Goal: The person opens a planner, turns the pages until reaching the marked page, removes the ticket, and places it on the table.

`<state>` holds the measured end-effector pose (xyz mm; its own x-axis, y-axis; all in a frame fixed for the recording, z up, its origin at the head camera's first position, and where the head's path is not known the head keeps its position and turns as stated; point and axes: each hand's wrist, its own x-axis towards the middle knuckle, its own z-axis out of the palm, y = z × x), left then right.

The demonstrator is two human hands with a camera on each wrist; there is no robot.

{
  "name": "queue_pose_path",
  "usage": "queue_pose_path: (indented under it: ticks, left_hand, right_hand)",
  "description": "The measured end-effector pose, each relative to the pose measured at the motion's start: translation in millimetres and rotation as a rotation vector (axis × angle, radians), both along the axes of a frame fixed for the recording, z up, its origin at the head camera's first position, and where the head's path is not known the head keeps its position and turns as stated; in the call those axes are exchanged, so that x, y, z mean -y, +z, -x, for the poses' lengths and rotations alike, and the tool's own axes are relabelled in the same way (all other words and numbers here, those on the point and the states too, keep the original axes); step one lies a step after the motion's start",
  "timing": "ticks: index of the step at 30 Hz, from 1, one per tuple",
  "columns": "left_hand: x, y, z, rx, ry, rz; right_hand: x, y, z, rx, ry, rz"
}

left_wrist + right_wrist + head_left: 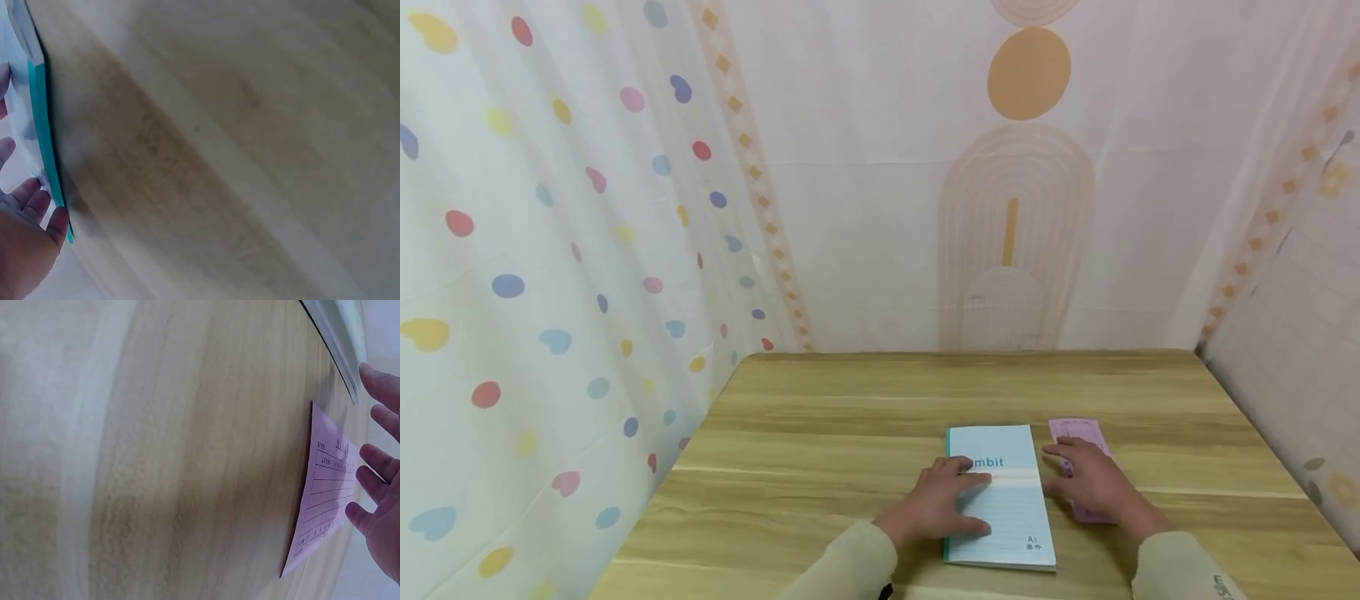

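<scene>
A white notepad (1011, 517) with a teal spine (41, 125) lies on the wooden table, its cover showing lettering and ruled lines. Over its left side my left hand (936, 500) is spread, fingertips on or close above the cover and thumb apart. Right of the notepad lies a pink printed slip (1078, 428) with ruled rows, seen also in the right wrist view. My right hand (1093, 483) hovers over that slip and hides its middle, with loosely extended fingers (375, 459) reaching toward the notepad's right edge. Nothing is gripped by the right hand.
The wood-grain table (820, 417) runs back to a pale curtain (865, 250) with arch and circle prints. On the left hangs a curtain with coloured dots (508, 286). A pale patterned cloth (1292, 333) borders the right side.
</scene>
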<state>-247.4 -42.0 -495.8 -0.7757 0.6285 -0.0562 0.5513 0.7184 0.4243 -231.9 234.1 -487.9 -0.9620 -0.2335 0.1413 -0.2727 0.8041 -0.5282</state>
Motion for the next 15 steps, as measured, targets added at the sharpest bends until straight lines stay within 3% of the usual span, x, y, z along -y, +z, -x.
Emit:
queue_pose_path:
  ticks: [5, 15]
  left_hand:
    - [-0.9, -2.0, -1.7, -0.084, -0.019, 0.089]
    - [-3.5, -1.8, 3.2, -0.097, -0.013, 0.101]
  right_hand:
    - [-1.6, -1.2, 2.5, 0.025, -0.003, 0.012]
    - [-7.0, 2.4, 1.9, 0.013, -0.012, -0.004]
